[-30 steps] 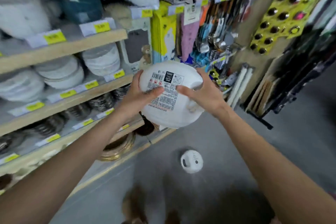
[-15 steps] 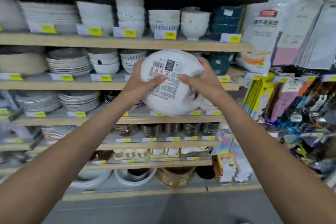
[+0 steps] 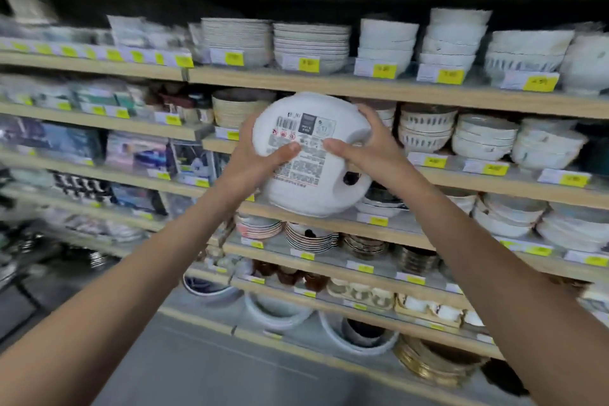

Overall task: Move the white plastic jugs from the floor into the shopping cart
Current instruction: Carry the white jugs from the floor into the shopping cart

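A white plastic jug [image 3: 306, 181] with a printed label and a moulded handle hangs in the air at chest height in front of the shelves. My left hand [image 3: 253, 158] grips its left side, thumb across the label. My right hand [image 3: 365, 145] holds its right side by the handle, thumb on the label too. The jug lies tilted on its side, label facing me. No shopping cart shows in this view, and no other jug is visible.
Wooden shelves [image 3: 362, 86] stacked with bowls [image 3: 451, 39] and plates [image 3: 309, 43] fill the view ahead, close behind the jug. Large basins [image 3: 276, 313] sit on the lowest shelf. Grey floor [image 3: 197, 369] runs along the bottom.
The view has swung left along the shelves, with the jug kept in both hands. The second jug on the floor, seen a second ago, has left the view.
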`<action>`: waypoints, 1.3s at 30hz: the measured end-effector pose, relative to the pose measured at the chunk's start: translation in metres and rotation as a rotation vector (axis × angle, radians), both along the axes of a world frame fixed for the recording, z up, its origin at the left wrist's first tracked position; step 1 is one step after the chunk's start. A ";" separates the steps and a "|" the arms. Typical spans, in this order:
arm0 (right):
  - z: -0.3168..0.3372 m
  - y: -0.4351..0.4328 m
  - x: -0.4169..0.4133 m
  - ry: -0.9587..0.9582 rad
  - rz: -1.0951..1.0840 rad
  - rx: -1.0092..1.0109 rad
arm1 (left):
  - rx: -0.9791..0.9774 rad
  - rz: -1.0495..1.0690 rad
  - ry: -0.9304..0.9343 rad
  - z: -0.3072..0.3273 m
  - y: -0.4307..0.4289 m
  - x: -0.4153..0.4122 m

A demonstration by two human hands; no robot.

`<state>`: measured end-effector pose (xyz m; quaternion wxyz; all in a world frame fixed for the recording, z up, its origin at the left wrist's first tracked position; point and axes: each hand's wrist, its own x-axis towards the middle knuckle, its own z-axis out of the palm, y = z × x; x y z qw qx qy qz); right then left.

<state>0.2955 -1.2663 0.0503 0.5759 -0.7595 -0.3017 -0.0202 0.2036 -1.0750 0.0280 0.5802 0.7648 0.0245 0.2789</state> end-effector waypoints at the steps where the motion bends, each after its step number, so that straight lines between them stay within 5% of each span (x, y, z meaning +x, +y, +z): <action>1: -0.005 0.023 0.003 0.001 0.033 0.003 | 0.001 0.023 0.006 -0.004 0.020 -0.002; 18: -0.097 0.479 0.070 0.154 0.546 -0.111 | -0.101 0.538 0.183 -0.084 0.389 -0.022; 29: -0.135 0.727 0.018 0.152 0.925 -0.257 | -0.230 0.920 0.214 -0.127 0.563 -0.100; 39: -0.156 0.932 -0.033 0.195 1.060 -0.348 | -0.336 0.992 0.217 -0.152 0.745 -0.151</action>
